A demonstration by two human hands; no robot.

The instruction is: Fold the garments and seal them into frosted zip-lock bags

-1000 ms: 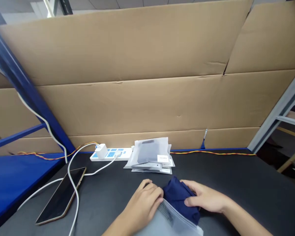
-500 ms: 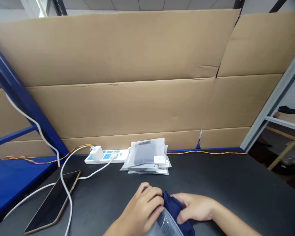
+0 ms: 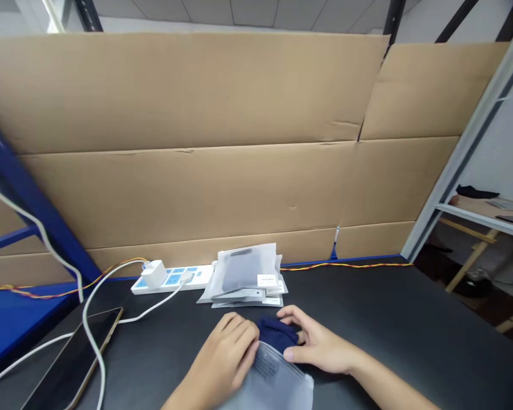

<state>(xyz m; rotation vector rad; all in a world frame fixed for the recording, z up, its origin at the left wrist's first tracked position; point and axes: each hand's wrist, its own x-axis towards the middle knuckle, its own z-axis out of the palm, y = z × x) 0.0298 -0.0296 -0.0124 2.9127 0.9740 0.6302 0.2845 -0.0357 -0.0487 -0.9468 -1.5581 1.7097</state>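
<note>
At lower center, the left hand (image 3: pixel 224 361) closes on the side of a frosted plastic bag (image 3: pixel 269 381). The right hand (image 3: pixel 320 344), fingers spread, presses a navy cloth (image 3: pixel 277 334), which sits partly out of the bag's mouth. A stack of bags (image 3: pixel 243 279) lies just beyond.

Soft navy cloth (image 3: pixel 277 334), translucent frosted plastic bag (image 3: pixel 267 378), matt black tabletop (image 3: pixel 389 319), dull brown corrugated cardboard (image 3: pixel 188 199), glossy dark tablet screen (image 3: pixel 66 364), blue painted metal upright (image 3: pixel 25 199)

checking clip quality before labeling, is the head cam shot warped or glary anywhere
Head view: wide-angle warp tilts the blue shelf upright and grey metal upright inward; soft sheen on the frosted plastic bag; lighting even, no obvious blur.
</note>
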